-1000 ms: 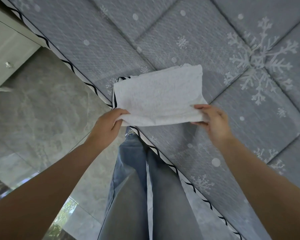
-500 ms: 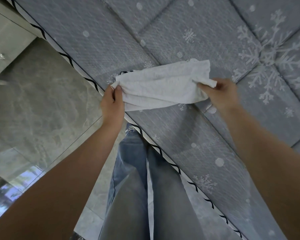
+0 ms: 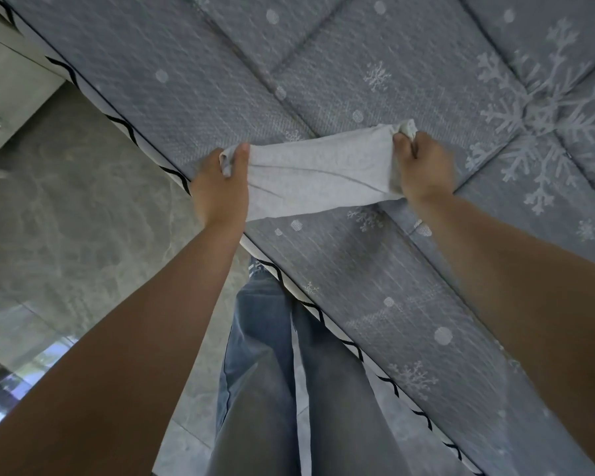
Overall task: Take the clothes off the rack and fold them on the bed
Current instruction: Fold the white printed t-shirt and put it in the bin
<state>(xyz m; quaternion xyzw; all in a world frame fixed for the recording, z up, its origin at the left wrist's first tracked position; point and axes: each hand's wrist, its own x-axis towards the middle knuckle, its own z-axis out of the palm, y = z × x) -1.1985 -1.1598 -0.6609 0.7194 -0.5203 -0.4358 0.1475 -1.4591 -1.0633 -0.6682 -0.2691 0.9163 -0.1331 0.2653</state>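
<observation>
Left hand (image 3: 220,187) and right hand (image 3: 423,166) each grip an end of the white cloth (image 3: 318,175), stretched between them over the bed (image 3: 220,80).

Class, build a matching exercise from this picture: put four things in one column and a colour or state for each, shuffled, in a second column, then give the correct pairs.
Things:
1. white cloth
2. bed cover
3. jeans
4. left hand

Descriptions:
A. blue denim
B. grey with snowflakes
C. stretched between two hands
D. gripping one end of the cloth

Pairs: 1-C, 2-B, 3-A, 4-D
</observation>
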